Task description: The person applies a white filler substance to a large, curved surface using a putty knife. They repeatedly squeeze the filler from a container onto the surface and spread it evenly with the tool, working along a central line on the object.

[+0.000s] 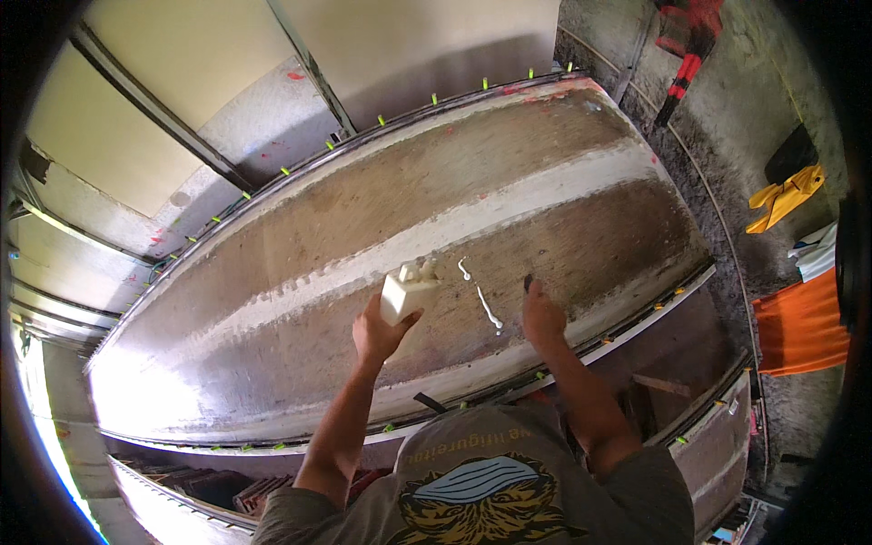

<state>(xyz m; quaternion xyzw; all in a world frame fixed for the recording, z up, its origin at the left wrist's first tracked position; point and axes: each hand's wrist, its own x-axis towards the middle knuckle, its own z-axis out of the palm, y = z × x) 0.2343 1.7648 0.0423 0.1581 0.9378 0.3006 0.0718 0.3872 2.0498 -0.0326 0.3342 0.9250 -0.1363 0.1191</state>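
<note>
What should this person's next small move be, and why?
Perhaps bring the small dark object in the right hand to the white streak and spread it: the streak lies thin on the brown surface, between that hand and the left hand, which holds a white container.

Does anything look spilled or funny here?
Maybe: a broken, bright white streak lies on the large brown board with pale bands, between the left hand and the right hand. It looks like a spill against the dull brown, though it may have been poured from the white boxy container the left hand holds.
</note>
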